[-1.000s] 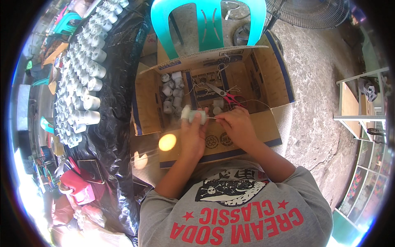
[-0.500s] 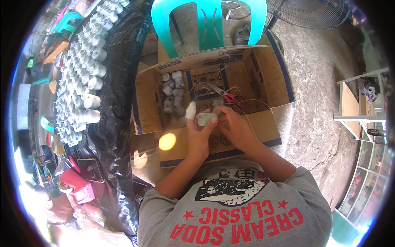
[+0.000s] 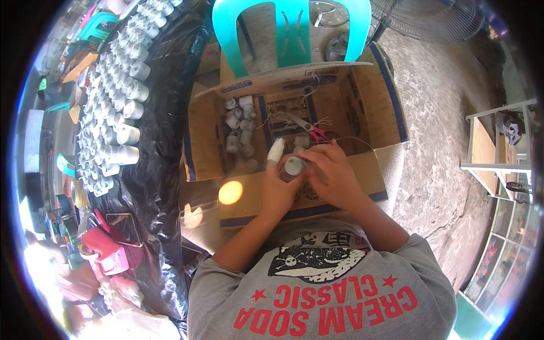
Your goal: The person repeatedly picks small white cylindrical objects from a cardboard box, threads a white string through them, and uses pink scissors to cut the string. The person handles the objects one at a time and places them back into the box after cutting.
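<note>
My left hand (image 3: 280, 190) grips a small pale grey cylinder (image 3: 293, 166) upright, its round end facing me; one fingertip wears a white wrap. My right hand (image 3: 331, 175) rests against the same cylinder from the right, fingers curled over it, with a thin string (image 3: 354, 137) running off toward the box. Both hands hover over the near flap of an open cardboard box (image 3: 382, 102). Inside the box lie several similar grey cylinders (image 3: 238, 127), loose twine and red-handled scissors (image 3: 317, 133).
To the left, black plastic sheeting (image 3: 170, 102) carries rows of several grey cylinders (image 3: 122, 85). A teal plastic chair (image 3: 292, 28) stands behind the box, a floor fan (image 3: 430, 17) at top right, and a shelf unit (image 3: 493, 147) on the concrete floor at right.
My hands have drawn together and come nearer to me; the cylinder, held sideways and stretched on string a second ago, now stands end-up between both hands.
</note>
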Demonstrator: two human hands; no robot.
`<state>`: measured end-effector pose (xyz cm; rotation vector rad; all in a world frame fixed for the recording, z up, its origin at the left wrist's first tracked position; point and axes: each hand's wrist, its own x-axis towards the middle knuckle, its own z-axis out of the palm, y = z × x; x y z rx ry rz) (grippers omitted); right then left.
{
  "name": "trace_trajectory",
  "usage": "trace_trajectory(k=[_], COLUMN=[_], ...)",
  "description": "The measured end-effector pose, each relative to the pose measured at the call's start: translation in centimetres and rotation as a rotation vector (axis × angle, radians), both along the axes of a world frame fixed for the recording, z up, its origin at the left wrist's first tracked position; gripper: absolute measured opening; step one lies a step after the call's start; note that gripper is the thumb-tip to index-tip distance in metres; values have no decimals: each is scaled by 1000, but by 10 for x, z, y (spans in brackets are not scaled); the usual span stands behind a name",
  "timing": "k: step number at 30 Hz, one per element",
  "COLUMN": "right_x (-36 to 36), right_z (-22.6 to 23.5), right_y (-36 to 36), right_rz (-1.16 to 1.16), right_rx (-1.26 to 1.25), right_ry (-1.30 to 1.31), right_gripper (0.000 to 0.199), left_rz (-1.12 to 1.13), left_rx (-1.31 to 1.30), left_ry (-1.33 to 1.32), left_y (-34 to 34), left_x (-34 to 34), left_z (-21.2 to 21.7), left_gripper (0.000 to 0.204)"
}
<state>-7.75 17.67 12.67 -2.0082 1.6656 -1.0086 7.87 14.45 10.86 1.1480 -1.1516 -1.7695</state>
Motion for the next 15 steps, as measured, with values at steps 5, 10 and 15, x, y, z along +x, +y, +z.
trace_trajectory(k=[5, 10, 15], right_x=[0, -4, -11], right_z=[-2, -4, 5], right_y=[-1, -1, 3], right_rz=[93, 97, 113], right_rx=[77, -30, -6], right_ry=[-249, -178, -195], right_gripper=[22, 13, 16], left_rz=[-174, -369, -569], left_rx=[-159, -505, -607], left_ry=[-360, -600, -903], left_y=[5, 0, -53], left_x=[0, 7, 35], left_z=[3, 20, 29], left_gripper=[94, 82, 72])
